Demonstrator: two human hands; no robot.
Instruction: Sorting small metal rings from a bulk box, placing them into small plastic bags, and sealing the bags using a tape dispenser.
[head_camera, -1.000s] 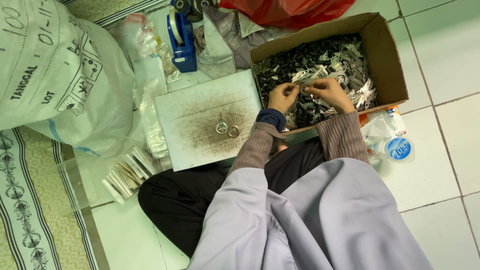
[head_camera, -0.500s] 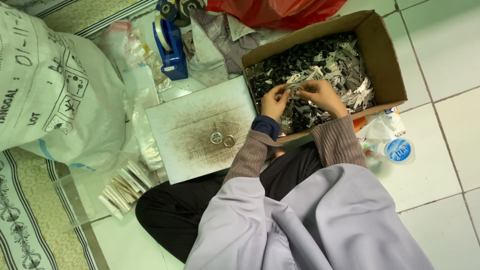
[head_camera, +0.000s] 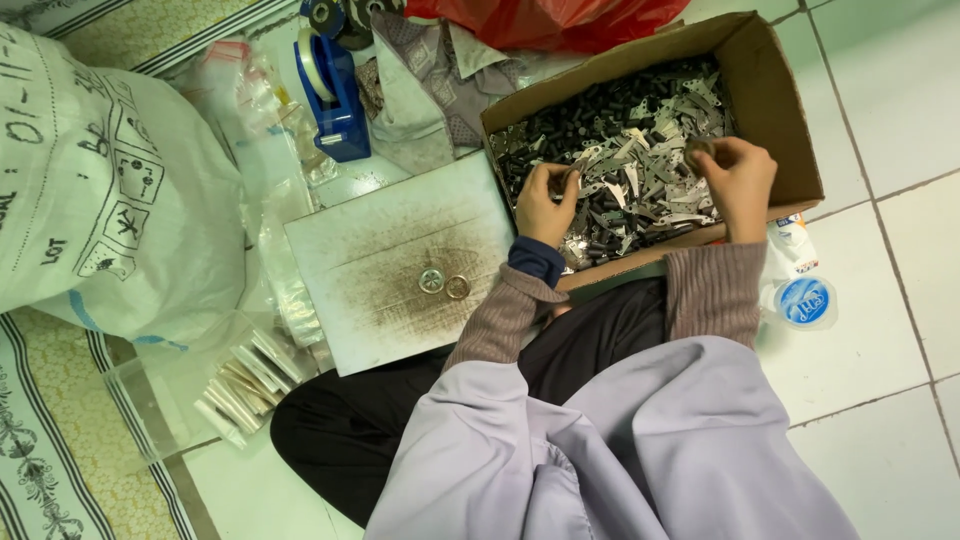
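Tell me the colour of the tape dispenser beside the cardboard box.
Blue. The tape dispenser shows in the head view, on the floor left of the cardboard box.

We see a matt brown cardboard box (head_camera: 790, 110) of shiny metal pieces (head_camera: 640, 190) and dull black tubes (head_camera: 560, 125), a rust-stained white board (head_camera: 400, 260), glossy floor tiles (head_camera: 900, 100), a woven plastic sack (head_camera: 100, 180)

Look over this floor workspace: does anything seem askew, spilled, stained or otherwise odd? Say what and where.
The white square board beside the brown cardboard box of metal parts carries a dark brown, rust-like stain around two small metal rings. The board also lies tilted against the floor tile lines. Nothing appears spilled from the box.
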